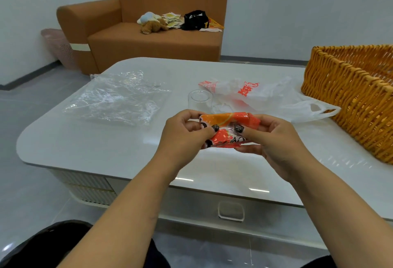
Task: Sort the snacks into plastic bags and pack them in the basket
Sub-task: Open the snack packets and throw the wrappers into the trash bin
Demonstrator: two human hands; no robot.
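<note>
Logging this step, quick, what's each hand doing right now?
Left hand: pinching the orange snack packet.
Right hand: gripping the same packet's other end.

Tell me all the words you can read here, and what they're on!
White plastic bag: big red characters, too crumpled to read.
Same bag, upper left corner: small red print, too blurred.
Orange snack packet, held in both hands: black and white lettering, hidden by folds and fingers.
Nothing else has words.

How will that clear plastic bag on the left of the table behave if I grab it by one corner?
The clear plastic bag looks thin and crinkled, so it will probably hang limp rather than hold its shape. It lies flat and seems empty, so likely very light. On the glossy table it may slide easily if pushed.
</note>
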